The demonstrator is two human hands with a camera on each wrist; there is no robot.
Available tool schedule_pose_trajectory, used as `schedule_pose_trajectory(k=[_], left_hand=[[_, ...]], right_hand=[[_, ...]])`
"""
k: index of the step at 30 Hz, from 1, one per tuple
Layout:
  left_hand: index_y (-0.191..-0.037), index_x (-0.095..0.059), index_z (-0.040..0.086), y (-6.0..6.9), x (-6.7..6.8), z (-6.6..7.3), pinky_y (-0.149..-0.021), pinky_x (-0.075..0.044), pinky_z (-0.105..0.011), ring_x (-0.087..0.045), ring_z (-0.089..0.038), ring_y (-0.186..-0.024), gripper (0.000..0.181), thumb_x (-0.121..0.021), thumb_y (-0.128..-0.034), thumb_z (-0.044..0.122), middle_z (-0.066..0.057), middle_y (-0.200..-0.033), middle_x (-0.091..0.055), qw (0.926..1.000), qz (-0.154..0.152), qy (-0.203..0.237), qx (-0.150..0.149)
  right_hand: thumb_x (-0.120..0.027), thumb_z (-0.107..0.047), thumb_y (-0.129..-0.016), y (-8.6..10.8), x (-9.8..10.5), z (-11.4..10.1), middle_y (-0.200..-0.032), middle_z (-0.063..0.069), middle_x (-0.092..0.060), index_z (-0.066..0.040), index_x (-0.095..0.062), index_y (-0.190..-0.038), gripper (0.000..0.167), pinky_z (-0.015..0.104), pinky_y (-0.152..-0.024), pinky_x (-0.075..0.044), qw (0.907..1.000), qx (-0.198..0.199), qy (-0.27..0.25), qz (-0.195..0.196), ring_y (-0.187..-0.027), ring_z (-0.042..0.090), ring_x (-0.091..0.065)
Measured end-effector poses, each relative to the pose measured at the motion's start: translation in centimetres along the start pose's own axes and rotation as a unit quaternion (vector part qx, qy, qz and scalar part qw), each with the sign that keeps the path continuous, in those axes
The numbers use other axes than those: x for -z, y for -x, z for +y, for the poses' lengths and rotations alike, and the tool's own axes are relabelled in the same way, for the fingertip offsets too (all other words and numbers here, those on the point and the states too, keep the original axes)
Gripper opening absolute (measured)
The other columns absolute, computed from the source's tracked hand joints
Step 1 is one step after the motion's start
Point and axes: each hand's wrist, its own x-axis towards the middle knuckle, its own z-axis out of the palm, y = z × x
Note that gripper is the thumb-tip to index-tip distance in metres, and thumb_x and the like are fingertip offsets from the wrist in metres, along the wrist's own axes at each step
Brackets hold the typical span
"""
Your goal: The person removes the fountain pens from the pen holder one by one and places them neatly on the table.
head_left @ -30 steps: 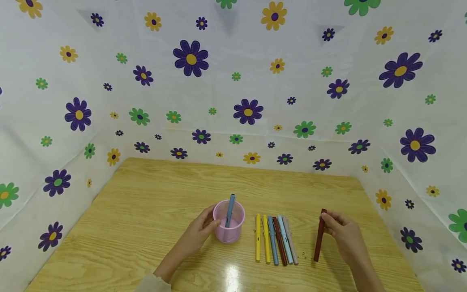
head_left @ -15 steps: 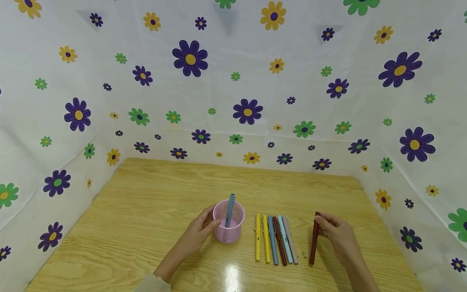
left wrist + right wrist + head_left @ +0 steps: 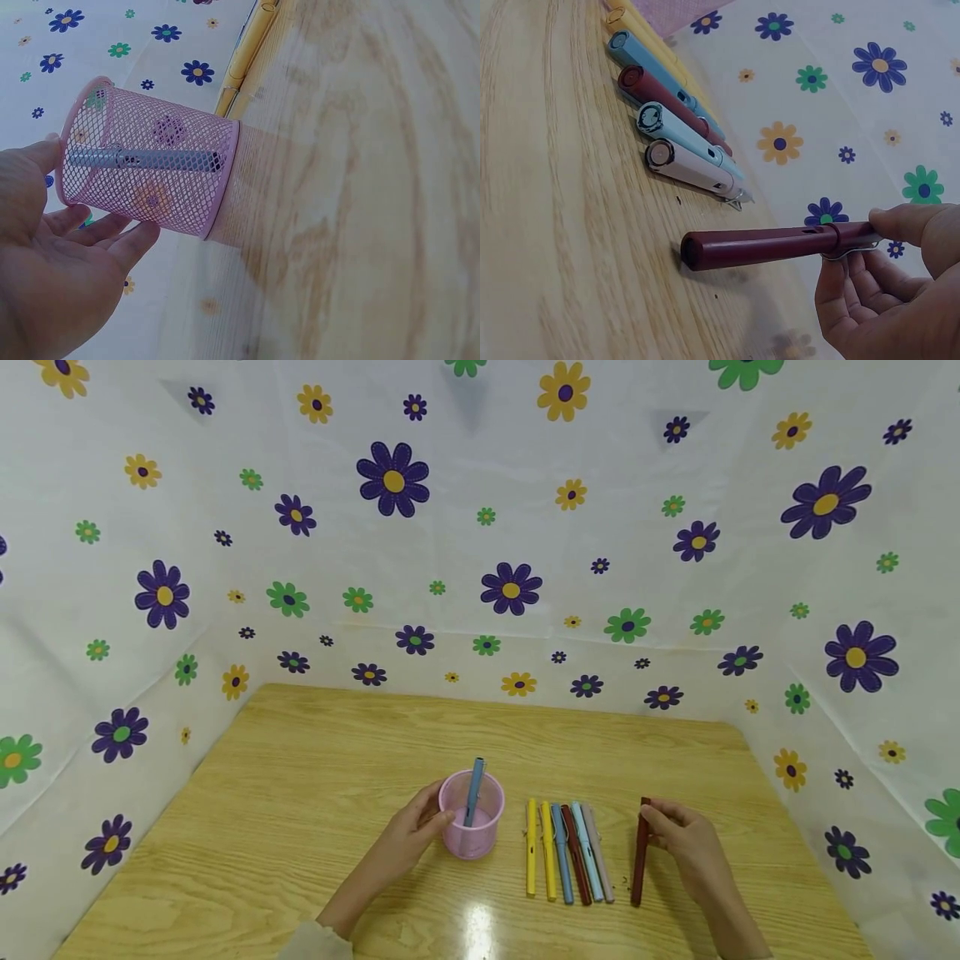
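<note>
My left hand (image 3: 415, 831) holds the pink mesh pen cup (image 3: 468, 842) by its side, thumb at the rim, fingers along the mesh. The cup stands upright on the table. A blue-grey pen (image 3: 474, 792) leans inside it, visible through the mesh in the left wrist view. My right hand (image 3: 690, 843) pinches a dark red pen (image 3: 769, 246) near its clip end, between thumb and fingers. That pen is nearly upright, its lower end close to the tabletop; whether it touches I cannot tell. It is just right of a row of pens.
The row holds two yellow pens (image 3: 531, 852), a blue pen (image 3: 562, 860), another dark red pen (image 3: 576, 858), a light blue pen (image 3: 588, 856) and a greyish-pink pen (image 3: 597, 856). Small dark specks lie beside them. A flower-patterned cloth (image 3: 450, 543) walls the wooden table (image 3: 300, 760).
My right hand has moved left with the dark red pen, nearer the row, and the pen has become slightly more upright. My left hand and the cup have stayed in place.
</note>
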Motion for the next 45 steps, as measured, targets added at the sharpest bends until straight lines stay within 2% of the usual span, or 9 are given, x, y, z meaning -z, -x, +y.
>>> schedule_pose_trajectory(k=[13, 28, 34, 45], left_hand=[[-0.158, -0.027, -0.006, -0.2, -0.1, -0.3, -0.119, -0.036, -0.039, -0.037, -0.043, -0.146, 0.061, -0.052, -0.1106, 0.023, -0.029, -0.157, -0.038, 1.0, 0.0, -0.001, -0.007], [-0.159, -0.027, -0.003, 0.0, 0.0, -0.2, -0.119, -0.037, -0.037, -0.039, -0.04, -0.146, 0.063, -0.054, -0.11, 0.025, -0.026, -0.158, -0.04, 0.9999, 0.007, 0.0, 0.011], [-0.159, -0.027, -0.003, 0.0, 0.0, -0.2, -0.119, -0.036, -0.038, -0.037, -0.041, -0.147, 0.063, -0.054, -0.11, 0.025, -0.027, -0.159, -0.038, 0.9999, 0.005, 0.003, 0.013], [-0.159, -0.027, -0.003, 0.0, 0.0, -0.2, -0.118, -0.038, -0.036, -0.039, -0.041, -0.146, 0.063, -0.054, -0.11, 0.025, -0.027, -0.158, -0.039, 0.9999, 0.004, 0.007, 0.01]], right_hand=[[-0.066, -0.023, -0.104, -0.7, -1.0, 0.4, -0.108, 0.004, -0.07, 0.014, -0.05, -0.142, 0.055, 0.028, -0.078, -0.062, 0.9996, 0.011, 0.02, 0.017, -0.086, 0.011, -0.066], [-0.067, -0.017, -0.103, -1.4, -2.2, 0.8, -0.109, 0.009, -0.071, 0.015, -0.056, -0.136, 0.047, 0.025, -0.072, -0.061, 0.9979, 0.024, 0.051, 0.03, -0.084, 0.01, -0.065], [-0.069, -0.02, -0.102, -1.6, -2.8, 0.8, -0.109, 0.01, -0.072, 0.013, -0.06, -0.132, 0.046, 0.024, -0.069, -0.06, 0.9964, 0.027, 0.073, 0.035, -0.085, 0.008, -0.064], [-0.071, -0.019, -0.1, -2.0, -3.7, 1.1, -0.098, 0.01, -0.073, 0.013, -0.064, -0.126, 0.041, 0.025, -0.06, -0.057, 0.9926, 0.035, 0.107, 0.046, -0.076, 0.014, -0.063]])
